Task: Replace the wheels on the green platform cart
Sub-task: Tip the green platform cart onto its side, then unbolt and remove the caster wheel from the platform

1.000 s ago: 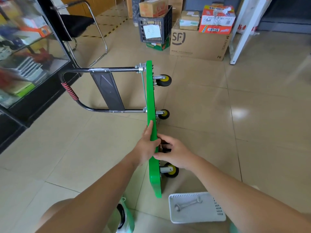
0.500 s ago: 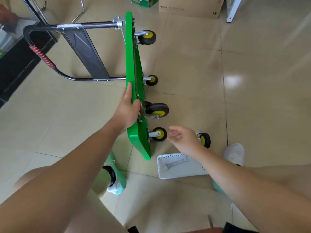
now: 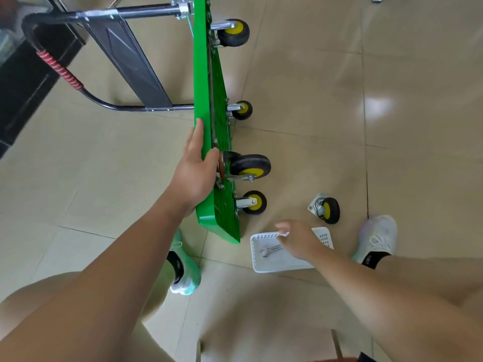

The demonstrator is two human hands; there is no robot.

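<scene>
the green platform cart (image 3: 209, 100) stands on its long edge on the tiled floor (image 3: 313, 100), four mounted wheels sticking out to its right. the left hand (image 3: 194, 171) clasps the cart's upper edge beside the biggest wheel (image 3: 249, 167), fingers flat on the deck side, thumb on the underside. just off the cart's near corner the right hand (image 3: 298, 240) hovers, fingers loose and uncurled, over a white basket (image 3: 274, 267) holding a wrench (image 3: 270, 250), and a loose wheel (image 3: 326, 209) lies further to the cart's right.
</scene>
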